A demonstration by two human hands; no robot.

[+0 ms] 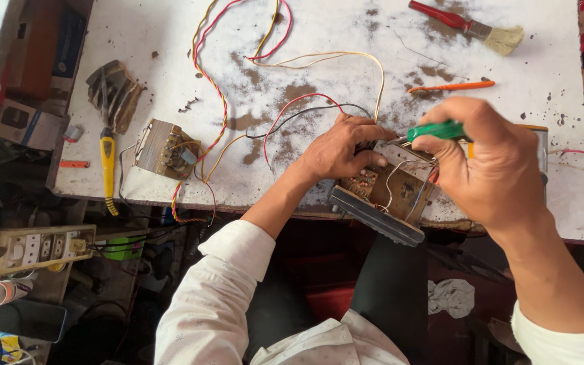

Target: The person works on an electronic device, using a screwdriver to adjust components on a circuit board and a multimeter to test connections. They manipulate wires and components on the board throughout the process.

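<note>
Head view. The chassis (390, 192), an opened electronic unit with exposed wiring, lay at the near edge of the bench (319, 88), tipped so that its inside faced the person and the tool could reach it. The left hand (339, 150) was clamped over the chassis's far left corner, steadying it against the push of the tool. The right hand (491, 165) was closed round the green handle of a screwdriver (434, 130), whose tip pointed left toward the chassis's upper edge beside the left fingers (366, 132); where exactly it met the unit could not be told. Wires (305, 108) ran from the chassis across the bench to a transformer (165, 149), left well apart so the leads stayed slack. A brush (471, 27), an orange tool (451, 86) and a yellow cutter (107, 159) lay aside, out of the working area.
</note>
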